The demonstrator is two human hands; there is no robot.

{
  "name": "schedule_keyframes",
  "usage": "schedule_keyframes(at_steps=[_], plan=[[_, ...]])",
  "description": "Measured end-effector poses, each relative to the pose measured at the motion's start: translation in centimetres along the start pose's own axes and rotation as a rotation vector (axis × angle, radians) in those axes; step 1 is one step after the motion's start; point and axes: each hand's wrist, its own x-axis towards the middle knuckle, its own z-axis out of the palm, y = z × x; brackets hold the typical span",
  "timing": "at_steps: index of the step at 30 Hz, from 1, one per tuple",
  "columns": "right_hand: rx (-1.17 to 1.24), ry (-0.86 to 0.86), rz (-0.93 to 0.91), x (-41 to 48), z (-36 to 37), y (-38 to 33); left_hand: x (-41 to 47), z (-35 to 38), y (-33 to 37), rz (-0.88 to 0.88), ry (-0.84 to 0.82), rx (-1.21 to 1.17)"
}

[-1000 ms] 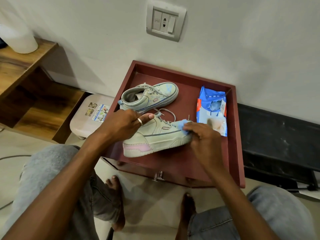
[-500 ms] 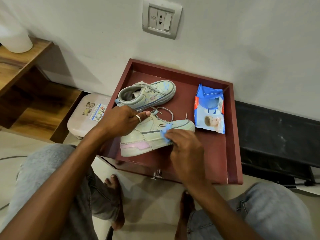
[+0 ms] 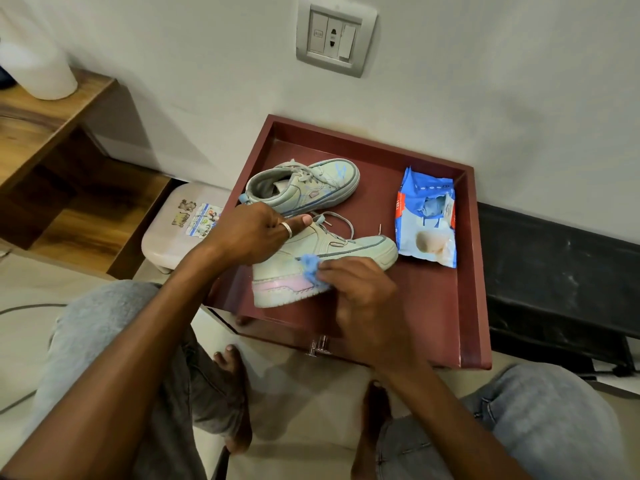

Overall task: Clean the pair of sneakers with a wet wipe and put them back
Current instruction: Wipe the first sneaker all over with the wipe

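Maroon worktop (image 3: 467, 289) with a raised rim carries two pale green sneakers side by side. My left hand (image 3: 252, 233) curls over the heel opening of the near sneaker (image 3: 346, 251), gripping it. My right hand (image 3: 363, 299) pinches a crumpled blue wet wipe (image 3: 310, 268) in its fingers (image 3: 332, 268), pressed to that shoe's side above the pink sole patch. The far sneaker (image 3: 304, 187) sits behind it, toward the wall. An opened blue pack of wipes (image 3: 426, 220) lies to the right.

Maroon tray (image 3: 426, 306) (rimmed) bears sneakers (image 3: 360, 249), wipes pack (image 3: 426, 226).
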Motion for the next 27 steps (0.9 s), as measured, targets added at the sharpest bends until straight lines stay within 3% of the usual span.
schedule_keyframes(at_steps=[3, 9, 13, 15, 18, 21, 23, 27], plan=[[-0.012, 0.039, 0.078, -0.1, -0.2, -0.2, 0.0, 0.0, 0.4, 0.005, -0.003, 0.027], [-0.053, -0.19, -0.192, 0.2, 3.1, -5.2, 0.2, -0.1, 0.1, 0.036, -0.087, -0.031], [-0.161, -0.223, -0.305, 0.4, 4.1, -5.7, 0.2, 0.0, -0.3, 0.06, -0.12, -0.115], [-0.114, -0.174, -0.233, 1.1, 3.0, -4.7, 0.3, -0.1, -0.5, 0.049, -0.132, -0.158], [-0.063, 0.017, 0.023, 1.9, 1.3, -1.1, 0.1, -0.3, 0.0, 0.041, -0.125, -0.108], [-0.086, 0.058, 0.242, 2.2, 0.6, 0.5, 0.1, 0.0, 0.0, 0.024, -0.129, -0.099], [-0.09, 0.059, 0.185, 2.1, 1.3, -1.1, 0.2, 0.0, -0.1, 0.003, -0.125, -0.151], [-0.094, -0.097, -0.116, 1.1, 2.7, -4.3, 0.7, 0.4, -1.2, 0.066, -0.1, -0.172]])
